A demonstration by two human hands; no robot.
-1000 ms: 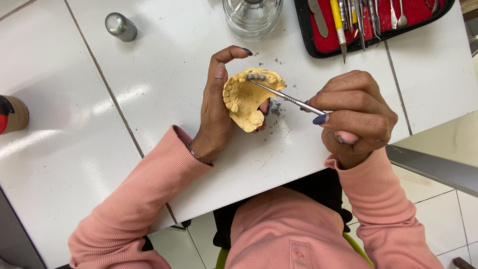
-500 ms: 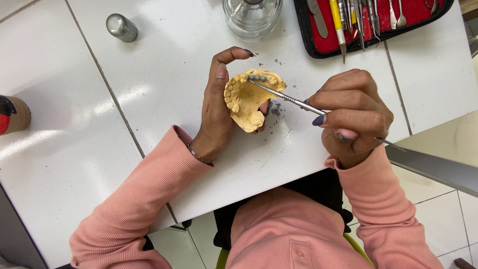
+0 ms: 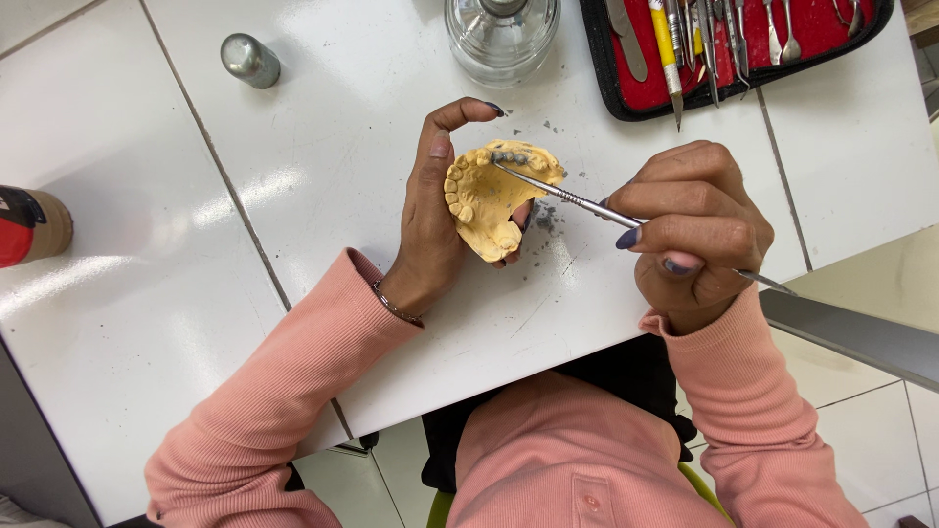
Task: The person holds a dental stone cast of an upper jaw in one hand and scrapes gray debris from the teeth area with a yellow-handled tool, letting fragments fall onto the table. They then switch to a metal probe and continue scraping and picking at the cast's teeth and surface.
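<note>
On the glossy white tiled table (image 3: 245, 293), the left hand (image 3: 430, 210) curls around a matte yellow horseshoe-shaped plaster dental cast (image 3: 494, 200), while the right hand (image 3: 699, 230) pinches a slim steel instrument (image 3: 587, 203), its tip on grey material at the cast's teeth

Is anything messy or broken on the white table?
Yes, a little. Dark grey crumbs lie scattered on the white tiled table beside the yellow plaster teeth model, with a few specks nearer the clear glass jar. Nothing looks broken or tipped over.
</note>
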